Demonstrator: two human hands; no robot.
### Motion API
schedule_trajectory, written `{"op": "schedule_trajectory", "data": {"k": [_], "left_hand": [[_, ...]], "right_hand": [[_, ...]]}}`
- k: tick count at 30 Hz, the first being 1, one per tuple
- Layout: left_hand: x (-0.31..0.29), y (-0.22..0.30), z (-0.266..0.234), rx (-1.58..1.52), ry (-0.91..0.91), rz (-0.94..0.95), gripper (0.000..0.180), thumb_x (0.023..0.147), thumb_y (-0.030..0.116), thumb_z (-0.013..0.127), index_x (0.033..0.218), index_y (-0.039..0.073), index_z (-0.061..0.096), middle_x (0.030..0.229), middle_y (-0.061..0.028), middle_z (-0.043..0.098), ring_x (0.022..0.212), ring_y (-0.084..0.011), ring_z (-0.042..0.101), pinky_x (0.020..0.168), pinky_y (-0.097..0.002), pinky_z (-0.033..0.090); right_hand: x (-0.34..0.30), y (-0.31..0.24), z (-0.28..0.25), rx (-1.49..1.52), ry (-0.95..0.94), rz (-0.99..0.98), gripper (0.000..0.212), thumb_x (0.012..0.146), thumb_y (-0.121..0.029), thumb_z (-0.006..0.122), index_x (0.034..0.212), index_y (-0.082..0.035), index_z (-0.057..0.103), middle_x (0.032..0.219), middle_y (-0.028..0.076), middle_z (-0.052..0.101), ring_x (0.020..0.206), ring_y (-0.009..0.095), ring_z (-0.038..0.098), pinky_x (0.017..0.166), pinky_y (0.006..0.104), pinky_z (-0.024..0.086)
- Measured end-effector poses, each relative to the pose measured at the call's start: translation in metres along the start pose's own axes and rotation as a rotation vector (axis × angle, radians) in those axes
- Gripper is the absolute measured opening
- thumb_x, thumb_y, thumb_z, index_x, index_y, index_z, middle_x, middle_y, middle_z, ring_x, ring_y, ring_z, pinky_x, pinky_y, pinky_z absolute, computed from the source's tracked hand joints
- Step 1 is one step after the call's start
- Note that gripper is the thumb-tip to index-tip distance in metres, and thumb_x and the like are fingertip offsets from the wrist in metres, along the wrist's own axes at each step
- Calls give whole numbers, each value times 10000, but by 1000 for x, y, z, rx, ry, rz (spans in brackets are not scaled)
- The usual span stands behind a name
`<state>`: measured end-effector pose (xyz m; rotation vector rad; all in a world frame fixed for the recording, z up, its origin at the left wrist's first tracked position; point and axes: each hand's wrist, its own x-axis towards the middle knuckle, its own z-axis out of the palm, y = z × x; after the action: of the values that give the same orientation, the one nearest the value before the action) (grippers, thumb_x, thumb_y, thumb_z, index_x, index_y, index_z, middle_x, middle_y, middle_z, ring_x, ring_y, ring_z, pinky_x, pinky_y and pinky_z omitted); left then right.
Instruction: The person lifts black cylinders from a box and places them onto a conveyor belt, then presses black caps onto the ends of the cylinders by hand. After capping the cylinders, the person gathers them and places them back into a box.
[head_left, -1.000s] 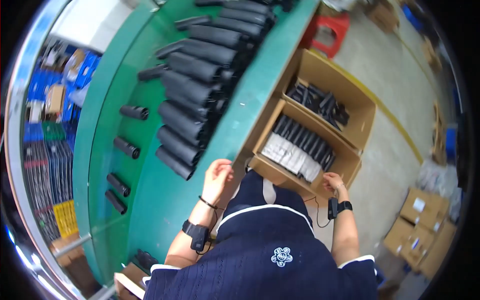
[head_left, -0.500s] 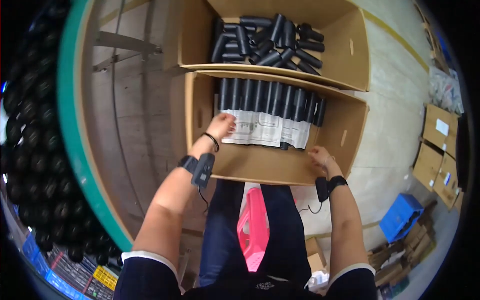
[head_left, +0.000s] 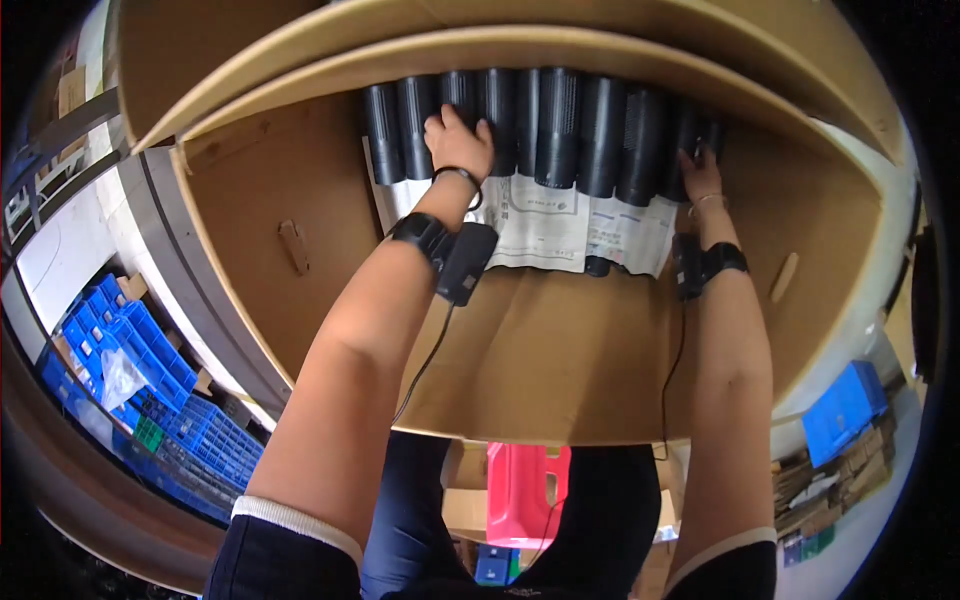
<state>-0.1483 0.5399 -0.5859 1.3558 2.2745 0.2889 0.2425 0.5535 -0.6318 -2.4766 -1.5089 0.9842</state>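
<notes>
A row of black ribbed cylinders (head_left: 558, 125) stands side by side along the far wall of an open cardboard box (head_left: 520, 370). Printed white paper sheets (head_left: 540, 225) lie over the nearer part of the row, and another dark cylinder end (head_left: 597, 266) pokes out below them. My left hand (head_left: 462, 145) rests on the left half of the row, thumb and fingers apart, touching the cylinders without visibly gripping one. At the right end, my right hand (head_left: 702, 175) touches the last cylinders with finger and thumb apart; its other fingers are partly hidden.
Beyond this box, a second cardboard box (head_left: 780, 55) abuts it. A pink stool (head_left: 518, 495) is below, between my legs. Blue crates (head_left: 150, 350) stand at the left, and a blue bin (head_left: 845, 412) sits at the right beside flattened cardboard. Cables hang from both wrist devices.
The view has moved closer and shifted over the box. My left hand went from the paper's left edge onto the cylinders; my right hand moved from the box's near right to the row's right end.
</notes>
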Motion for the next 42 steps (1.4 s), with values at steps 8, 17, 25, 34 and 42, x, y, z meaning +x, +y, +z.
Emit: {"op": "schedule_trajectory", "data": {"k": [8,17,25,34,42], "left_hand": [[24,-15,-9,235,50,15,609,766,210,685,1243,-48,408,1093,-252,568,1014,-421,541,892,-445,449],[26,-6,-27,-840,-530,-167,711,760,257,769,1335,48,406,1160,-146,516,962,-221,556,827,-302,458],[37,0,-12,-849,-590,-228,1097,588,519,831,1339,-31,250,1223,-256,475,1148,-310,500,1008,-382,384],[19,8,-20,-992,-844,-376,1281,569,607,800,1457,96,31,1409,-229,312,1339,-318,268,1093,-479,168],[17,16,-22,-1190,-939,-483,797,634,477,824,1268,112,509,1229,-98,567,1177,-277,498,1034,-488,335]], "right_hand": [[-43,-51,-2,679,91,-69,641,831,-238,697,1329,40,405,1214,152,566,1143,220,521,947,277,410],[-35,-28,-19,1468,-482,378,377,895,-183,624,1236,-46,542,1234,61,576,1117,191,541,987,320,412],[-27,-48,-25,1296,-595,479,400,847,-203,682,1195,-41,569,1184,74,603,1069,189,570,950,309,451],[-26,-42,-31,1323,-657,394,382,827,-209,700,1142,-29,581,1088,76,637,990,190,609,923,304,472],[-35,-29,-16,1613,-743,515,415,803,-262,721,1129,-41,592,1065,111,654,941,249,644,839,408,540]]}}
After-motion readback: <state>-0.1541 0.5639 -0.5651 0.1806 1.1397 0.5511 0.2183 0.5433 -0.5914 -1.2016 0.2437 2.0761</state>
